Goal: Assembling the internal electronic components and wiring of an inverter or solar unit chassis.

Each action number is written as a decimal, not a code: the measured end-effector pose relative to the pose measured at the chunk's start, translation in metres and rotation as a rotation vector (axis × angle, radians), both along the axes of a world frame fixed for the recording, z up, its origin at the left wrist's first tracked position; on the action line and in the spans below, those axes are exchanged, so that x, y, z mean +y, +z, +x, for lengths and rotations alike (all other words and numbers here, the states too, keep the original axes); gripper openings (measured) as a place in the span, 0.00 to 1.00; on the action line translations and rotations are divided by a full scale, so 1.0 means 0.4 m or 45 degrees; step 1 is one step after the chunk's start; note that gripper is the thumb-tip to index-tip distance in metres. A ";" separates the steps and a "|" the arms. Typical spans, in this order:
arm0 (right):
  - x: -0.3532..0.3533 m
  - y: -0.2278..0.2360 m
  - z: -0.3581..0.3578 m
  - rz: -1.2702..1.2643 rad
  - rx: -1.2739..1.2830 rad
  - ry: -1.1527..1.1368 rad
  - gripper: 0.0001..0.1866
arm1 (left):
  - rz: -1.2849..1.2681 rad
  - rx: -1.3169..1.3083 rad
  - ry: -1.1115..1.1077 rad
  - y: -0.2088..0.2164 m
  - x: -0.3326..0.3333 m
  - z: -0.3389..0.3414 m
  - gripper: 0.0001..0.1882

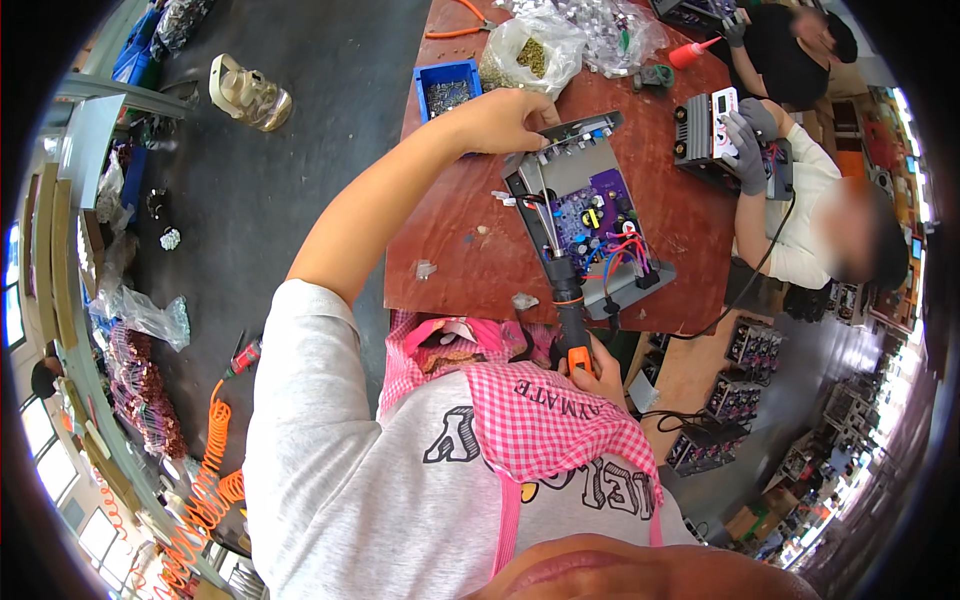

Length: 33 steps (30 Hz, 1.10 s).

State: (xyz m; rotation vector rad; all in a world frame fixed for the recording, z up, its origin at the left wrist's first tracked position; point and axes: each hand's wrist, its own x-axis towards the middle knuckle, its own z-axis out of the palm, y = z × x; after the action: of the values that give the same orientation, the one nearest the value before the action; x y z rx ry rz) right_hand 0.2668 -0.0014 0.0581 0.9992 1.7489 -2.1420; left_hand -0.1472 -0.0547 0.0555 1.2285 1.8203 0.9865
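Observation:
An opened metal device housing [640, 288] lies on the red-brown table, with a purple circuit board [600, 215] and red, blue and black wires inside. My left hand [512, 120] reaches to its far end, fingers closed at the left corner of the upright end panel [585, 130]; the fingertips are partly hidden. Low in front of my body, my right hand [603, 378] grips a black-and-orange electric screwdriver [570, 315]. The tool points away from me, its long thin bit [550, 205] running over the housing's left side toward that panel.
A blue bin [447, 88] of small metal parts and a clear bag [535, 50] stand beyond my left hand. Orange-handled pliers [458, 33] and a red bottle [692, 53] lie further off. At right, a co-worker's gloved hands [745, 150] hold another device [700, 140]; a black cable hangs nearby.

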 end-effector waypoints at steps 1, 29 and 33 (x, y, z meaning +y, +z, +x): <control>-0.002 0.008 -0.004 -0.039 -0.012 -0.044 0.43 | 0.002 -0.007 0.005 0.000 0.002 -0.002 0.16; 0.008 0.037 -0.010 -0.180 -0.098 -0.070 0.44 | 0.149 -0.276 0.189 -0.046 -0.017 0.016 0.14; 0.011 0.031 -0.012 -0.137 -0.093 -0.046 0.38 | 0.157 -0.322 0.362 -0.070 -0.042 0.046 0.13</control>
State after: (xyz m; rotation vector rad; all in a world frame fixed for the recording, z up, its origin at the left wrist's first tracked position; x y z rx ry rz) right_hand 0.2620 0.0029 0.0705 1.0741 1.5769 -2.1667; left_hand -0.1287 -0.0714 0.0276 0.8800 1.7824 1.3644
